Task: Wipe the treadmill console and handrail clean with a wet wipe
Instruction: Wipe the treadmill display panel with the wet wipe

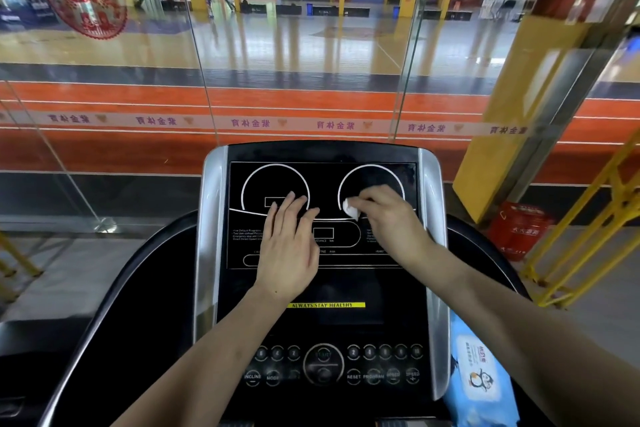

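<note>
The black treadmill console point(322, 291) with silver side trims fills the lower middle of the head view. My right hand point(388, 215) pinches a crumpled white wet wipe point(350, 208) and presses it on the display panel, under the right white circle. My left hand point(289, 243) lies flat on the panel below the left circle, fingers straight. The dark curved handrail point(114, 281) runs down the left side, and its right part point(485, 253) shows behind my right forearm.
A blue pack of wet wipes point(479, 381) leans at the console's lower right edge. A glass wall point(294, 62) stands right behind the console. At the right are a red container point(521, 229), a yellow railing point(588, 236) and a yellow pillar point(519, 107).
</note>
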A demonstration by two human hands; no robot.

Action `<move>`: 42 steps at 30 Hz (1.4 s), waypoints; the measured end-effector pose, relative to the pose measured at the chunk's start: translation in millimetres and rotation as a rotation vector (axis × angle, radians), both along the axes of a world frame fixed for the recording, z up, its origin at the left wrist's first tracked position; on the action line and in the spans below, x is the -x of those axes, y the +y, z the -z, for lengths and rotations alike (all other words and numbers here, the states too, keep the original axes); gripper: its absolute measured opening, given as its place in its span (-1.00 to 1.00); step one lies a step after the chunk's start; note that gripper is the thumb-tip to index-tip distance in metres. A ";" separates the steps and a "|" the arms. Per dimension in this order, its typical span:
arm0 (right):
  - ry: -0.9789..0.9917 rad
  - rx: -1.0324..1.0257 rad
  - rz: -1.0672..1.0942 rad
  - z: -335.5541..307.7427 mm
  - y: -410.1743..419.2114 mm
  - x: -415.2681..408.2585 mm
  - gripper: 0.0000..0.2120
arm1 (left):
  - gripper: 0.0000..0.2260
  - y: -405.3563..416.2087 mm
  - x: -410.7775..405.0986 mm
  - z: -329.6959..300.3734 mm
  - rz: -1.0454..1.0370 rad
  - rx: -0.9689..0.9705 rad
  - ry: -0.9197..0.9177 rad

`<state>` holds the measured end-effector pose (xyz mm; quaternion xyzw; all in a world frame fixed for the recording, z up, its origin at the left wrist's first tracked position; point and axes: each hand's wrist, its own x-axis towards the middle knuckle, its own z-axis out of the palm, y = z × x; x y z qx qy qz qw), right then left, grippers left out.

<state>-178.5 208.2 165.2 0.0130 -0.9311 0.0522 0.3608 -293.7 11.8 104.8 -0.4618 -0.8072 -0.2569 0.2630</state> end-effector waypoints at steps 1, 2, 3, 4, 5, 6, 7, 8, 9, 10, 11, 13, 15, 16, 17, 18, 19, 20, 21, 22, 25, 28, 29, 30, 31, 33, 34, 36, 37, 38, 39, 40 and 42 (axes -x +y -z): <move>-0.013 0.005 -0.006 5.5 -0.7 -5.0 -0.55 | -0.55 0.2 0.3 0.6 0.001 -0.001 -0.001; -0.021 0.001 -0.013 6.8 -1.1 -7.4 -0.55 | -0.55 0.1 0.2 1.0 0.003 -0.001 -0.002; -0.038 -0.008 -0.013 3.4 -1.4 -6.7 -0.57 | -0.55 -0.4 -0.2 1.2 0.003 -0.004 -0.001; -0.055 -0.017 -0.005 -3.3 -1.2 -3.0 -0.59 | -0.55 -1.0 -0.8 1.1 0.001 -0.007 0.001; -0.059 -0.019 0.010 -12.4 -1.2 3.2 -0.63 | -0.54 -2.0 -1.8 0.7 0.002 -0.008 0.003; -0.040 -0.013 0.032 -23.3 -0.8 11.1 -0.68 | -0.54 -2.6 -3.2 0.1 0.004 -0.008 0.003; -0.016 -0.001 0.056 -34.8 -0.9 20.0 -0.74 | -0.54 -3.2 -4.6 -0.6 0.006 -0.006 0.004; 0.003 0.018 0.079 -44.9 -1.0 28.8 -0.80 | -0.54 -3.4 -5.8 -1.2 0.010 -0.001 0.006; 0.018 0.037 0.096 -51.6 -2.2 35.2 -0.84 | -0.54 -3.4 -6.9 -1.4 0.013 0.005 0.008; 0.027 0.054 0.100 -53.5 -3.7 38.1 -0.86 | -0.54 -3.2 -7.7 -1.3 0.015 0.011 0.009; 0.030 0.062 0.097 -50.4 -5.6 35.9 -0.86 | -0.54 -3.0 -8.1 -1.0 0.018 0.018 0.010; 0.012 0.057 0.073 -29.4 -9.9 16.7 -0.83 | -0.54 -3.5 -8.5 1.2 0.024 0.033 0.009; -0.022 0.045 0.014 1.8 -16.8 -13.1 -0.79 | -0.54 -5.0 -9.0 4.0 0.037 0.050 0.012; -0.055 0.048 -0.012 16.0 -21.8 -27.8 -0.77 | -0.55 -5.7 -9.3 5.3 0.043 0.057 0.015; -0.090 0.047 -0.033 26.6 -26.6 -39.2 -0.74 | -0.55 -6.2 -9.6 6.1 0.045 0.062 0.018; -0.121 0.044 -0.049 32.1 -29.2 -45.6 -0.72 | -0.55 -6.7 -9.9 6.5 0.042 0.066 0.018; -0.149 0.034 -0.057 31.1 -29.7 -47.5 -0.71 | -0.55 -7.3 -10.6 6.7 0.041 0.068 0.015; -0.162 0.020 -0.055 23.6 -27.1 -44.1 -0.71 | -0.55 -7.8 -11.3 6.7 0.041 0.068 0.012; -0.155 0.016 -0.036 10.9 -23.0 -36.3 -0.72 | -0.55 -8.1 -11.6 6.6 0.043 0.068 0.013; -0.122 0.028 0.002 -5.0 -16.9 -24.9 -0.75 | -0.55 -8.4 -11.9 6.6 0.046 0.068 0.015; 0.012 0.101 0.140 -54.5 -0.9 11.3 -0.85 | -0.54 -7.8 -14.5 7.1 0.057 0.068 0.024; 0.034 0.105 0.154 -44.1 -7.4 4.3 -0.85 | -0.56 -7.5 -19.0 11.1 0.079 0.074 0.030; 0.018 0.088 0.123 -25.0 -12.8 -11.0 -0.82 | -0.56 -8.0 -19.7 13.2 0.082 0.077 0.029; -0.010 0.077 0.083 -4.0 -18.5 -28.9 -0.79 | -0.56 -8.5 -20.3 15.1 0.080 0.077 0.026; -0.053 0.076 0.041 15.8 -25.3 -47.1 -0.79 | -0.56 -9.0 -20.4 16.4 0.077 0.077 0.024; -0.131 0.079 -0.008 42.6 -35.1 -73.2 -0.79 | -0.55 -9.9 -21.0 17.6 0.077 0.080 0.021; -0.160 0.076 -0.022 45.7 -35.2 -76.1 -0.74 | -0.55 -10.2 -21.4 17.4 0.079 0.082 0.018; -0.180 0.042 -0.010 30.4 -27.5 -65.8 -0.67 | -0.55 -10.4 -22.6 16.0 0.074 0.091 0.011; -0.152 0.042 0.031 15.8 -19.2 -54.8 -0.70 | -0.55 -9.7 -23.2 14.7 0.070 0.097 0.008; -0.109 0.050 0.103 -2.8 -8.4 -41.3 -0.75 | -0.55 -8.7 -24.3 13.6 0.067 0.103 0.005; -0.076 0.061 0.186 -22.4 2.9 -27.6 -0.80 | -0.55 -7.0 -25.9 13.0 0.067 0.110 0.004; -0.057 0.085 0.253 -38.5 12.5 -16.4 -0.83 | -0.55 -4.7 -28.1 13.1 0.070 0.115 0.006; -0.054 0.120 0.305 -47.3 16.7 -9.9 -0.81 | -0.55 0.1 -31.5 14.0 0.082 0.119 0.009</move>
